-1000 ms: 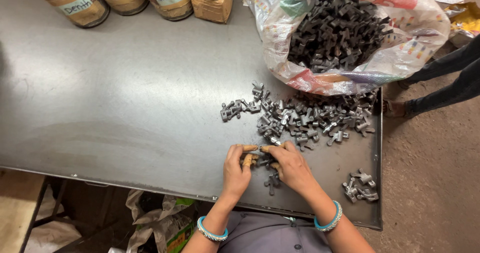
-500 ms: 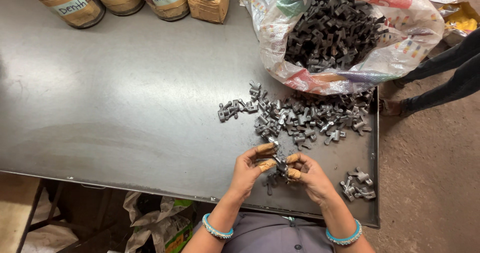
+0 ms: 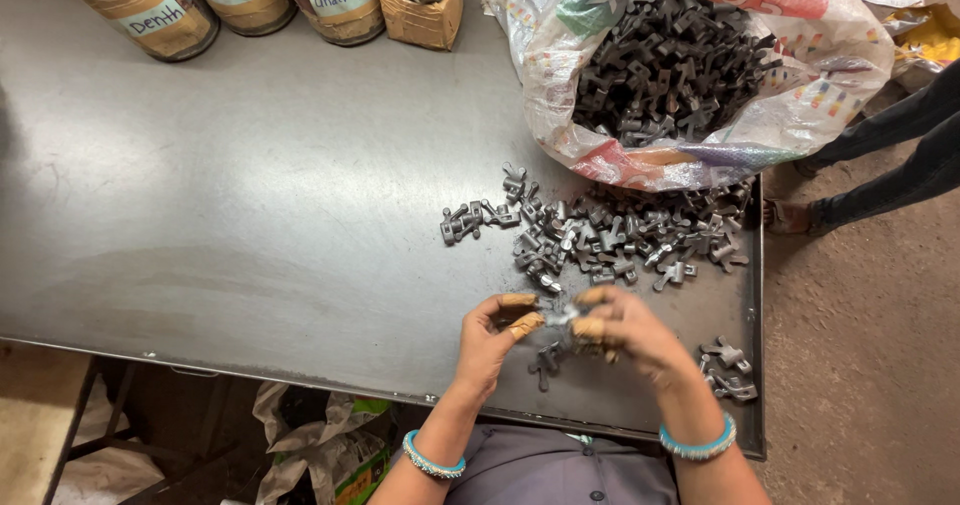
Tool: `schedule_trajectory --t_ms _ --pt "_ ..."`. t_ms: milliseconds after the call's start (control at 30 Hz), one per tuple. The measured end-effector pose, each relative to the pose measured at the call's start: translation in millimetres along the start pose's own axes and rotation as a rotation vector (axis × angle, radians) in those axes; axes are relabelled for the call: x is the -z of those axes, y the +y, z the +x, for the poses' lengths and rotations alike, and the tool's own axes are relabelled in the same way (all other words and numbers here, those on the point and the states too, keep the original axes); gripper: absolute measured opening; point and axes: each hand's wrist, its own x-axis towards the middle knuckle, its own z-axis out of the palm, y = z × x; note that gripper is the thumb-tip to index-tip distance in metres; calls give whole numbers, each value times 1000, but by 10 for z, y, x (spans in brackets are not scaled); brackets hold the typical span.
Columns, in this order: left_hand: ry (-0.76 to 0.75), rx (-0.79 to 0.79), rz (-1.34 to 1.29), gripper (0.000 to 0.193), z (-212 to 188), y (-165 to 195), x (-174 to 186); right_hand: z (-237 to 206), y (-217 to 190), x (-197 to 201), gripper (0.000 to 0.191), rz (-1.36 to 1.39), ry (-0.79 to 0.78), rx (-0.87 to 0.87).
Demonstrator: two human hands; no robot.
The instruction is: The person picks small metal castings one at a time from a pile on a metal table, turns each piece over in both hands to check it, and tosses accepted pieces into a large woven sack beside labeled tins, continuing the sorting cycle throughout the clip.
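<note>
While both hands meet just above the near edge of the grey metal worktop, they share one small grey metal part between them. The left hand pinches it from its side with thumb and forefinger closed on it, and the right hand closes its fingertips on the other end, so the piece sits lifted and turned up toward the eyes, seemingly for a close look. Several fingertips wear tan wraps, probably to guard against rough edges.

A few more parts lie on the worktop right under the hands. Just beyond, a loose spread of the same parts stretches across the worktop, within easy reach and fed, by the look of it, from the open plastic sack behind it, which is heaped with dark pieces. A separate small cluster rests near the right hand at the corner, kept well apart from the main spread, which suggests a sorted group.

At the far left edge stand three round tins with paper labels and a small cardboard box, lined up like bins. Another person's legs show at the right, on the floor beside the sack.
</note>
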Motion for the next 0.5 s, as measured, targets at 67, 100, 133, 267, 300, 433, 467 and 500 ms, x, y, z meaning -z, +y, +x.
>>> schedule_trajectory --t_ms 67,100,133,267,300,433,467,500 --pt "45 -5 41 31 8 29 40 53 -223 55 55 116 61 207" --pt "68 -8 61 32 12 41 62 77 -311 37 58 177 85 290" --pt "79 -20 60 32 10 44 78 99 -375 -4 60 239 109 371" --pt "125 -65 58 31 55 52 129 221 -272 -453 57 -762 389 244" --pt "134 -71 55 31 64 45 127 216 -201 -559 54 -923 437 360" --pt "165 -43 61 31 77 36 138 219 -38 -687 39 -1210 540 600" --pt "160 -52 77 30 61 27 146 210 -2 -675 35 -1190 548 596" --pt "152 -60 95 30 46 23 154 205 24 -640 34 -1172 524 617"
